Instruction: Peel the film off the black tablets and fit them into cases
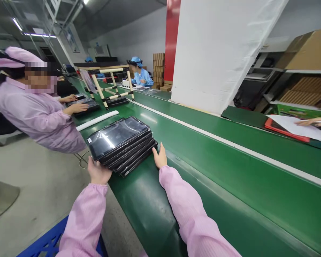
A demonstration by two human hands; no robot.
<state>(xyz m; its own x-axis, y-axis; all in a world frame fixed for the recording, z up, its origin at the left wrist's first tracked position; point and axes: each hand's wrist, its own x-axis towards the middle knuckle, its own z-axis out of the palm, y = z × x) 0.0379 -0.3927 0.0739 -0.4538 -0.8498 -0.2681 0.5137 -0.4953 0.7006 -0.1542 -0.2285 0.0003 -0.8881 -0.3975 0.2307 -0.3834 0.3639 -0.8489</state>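
A stack of black flat panels [123, 137] in clear glossy wrapping lies on the green work surface, its layers slightly out of line. The top panel has a small white label at its left corner. My left hand [98, 172] grips the near left corner of the stack, its fingers partly hidden beneath the panels. Beside the right end of the stack is my right hand [160, 156], thumb and fingers apart. Its thumb is close to the panel edges; I cannot tell whether it touches them.
A white strip [97, 120] lies behind the stack. At left, a person in pink [40, 107] handles other black panels [87, 105]. A pipe frame [112, 85] stands farther back. A blue crate [49, 237] is below. At right, another person's hand [314, 122] rests on paper.
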